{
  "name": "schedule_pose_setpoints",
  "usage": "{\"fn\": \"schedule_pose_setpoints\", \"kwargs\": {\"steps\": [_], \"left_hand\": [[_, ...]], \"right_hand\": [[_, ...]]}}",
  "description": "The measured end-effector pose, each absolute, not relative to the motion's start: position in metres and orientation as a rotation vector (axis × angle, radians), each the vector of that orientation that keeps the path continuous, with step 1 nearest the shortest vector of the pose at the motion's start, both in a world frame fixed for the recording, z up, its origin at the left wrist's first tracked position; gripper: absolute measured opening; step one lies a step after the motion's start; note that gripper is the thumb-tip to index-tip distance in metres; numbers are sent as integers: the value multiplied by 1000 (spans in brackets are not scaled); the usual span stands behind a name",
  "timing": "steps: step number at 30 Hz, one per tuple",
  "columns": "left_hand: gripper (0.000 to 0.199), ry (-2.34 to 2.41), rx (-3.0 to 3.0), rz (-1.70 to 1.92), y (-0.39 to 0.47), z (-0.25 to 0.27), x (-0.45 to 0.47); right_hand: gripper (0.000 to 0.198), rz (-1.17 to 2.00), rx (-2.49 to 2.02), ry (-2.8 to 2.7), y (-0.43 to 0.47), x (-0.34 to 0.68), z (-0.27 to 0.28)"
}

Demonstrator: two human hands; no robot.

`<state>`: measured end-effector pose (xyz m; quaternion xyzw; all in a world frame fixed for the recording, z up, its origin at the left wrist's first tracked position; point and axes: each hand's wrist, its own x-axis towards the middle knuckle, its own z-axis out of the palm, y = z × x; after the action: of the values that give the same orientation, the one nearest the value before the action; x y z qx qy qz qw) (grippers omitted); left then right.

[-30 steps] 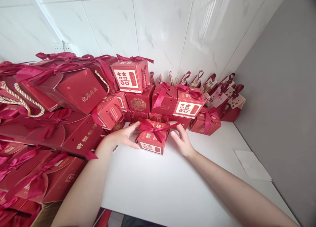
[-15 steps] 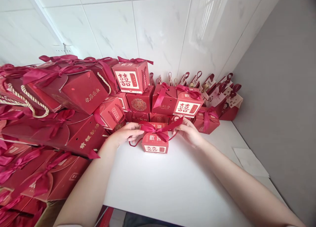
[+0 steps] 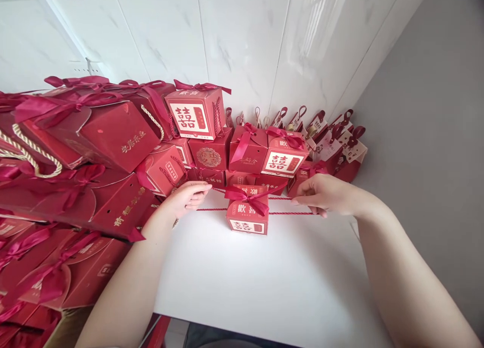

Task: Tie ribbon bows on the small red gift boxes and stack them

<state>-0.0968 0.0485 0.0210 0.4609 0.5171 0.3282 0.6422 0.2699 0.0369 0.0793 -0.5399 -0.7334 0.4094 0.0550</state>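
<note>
Left hand [image 3: 188, 196] and right hand [image 3: 328, 194] each pinch a taut red cord handle [image 3: 289, 213], ribbon-tied double-happiness gift box [image 3: 247, 226] between them on table [image 3: 264, 282]; even, gentle tension should stop sliding.

We read 歡喜 and 囍 on the small red cardboard box at front centre [image 3: 247, 218], 囍 on the red cube-shaped cardboard box topping the stack [image 3: 195, 113] and on the red white-labelled cardboard box to its right [image 3: 285, 158], and gold 安居乐业 on the large dark-red cardboard box at left [image 3: 113, 133].
</note>
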Motion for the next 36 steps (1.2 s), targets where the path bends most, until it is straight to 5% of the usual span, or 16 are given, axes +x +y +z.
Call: {"fn": "schedule_pose_setpoints", "kwargs": {"steps": [7, 12, 21, 25, 30, 36], "left_hand": [[33, 1330, 1048, 560, 43, 22, -101], [39, 1391, 1320, 256, 43, 13, -99], [33, 1046, 1549, 789, 54, -7, -65], [62, 1160, 1629, 815, 51, -3, -75], [35, 1170, 1634, 920, 49, 1, -77], [46, 858, 1623, 910, 44, 3, -73]], "right_hand": [[21, 1256, -1722, -2290, 42, 272, 70], [12, 698, -1543, -2318, 40, 262, 66], [27, 1460, -1168, -2702, 14, 242, 77], [40, 1315, -1394, -2718, 14, 227, 67], [57, 647, -1664, -2602, 12, 217, 66], [58, 894, -1128, -2861, -9, 211, 74]]}}
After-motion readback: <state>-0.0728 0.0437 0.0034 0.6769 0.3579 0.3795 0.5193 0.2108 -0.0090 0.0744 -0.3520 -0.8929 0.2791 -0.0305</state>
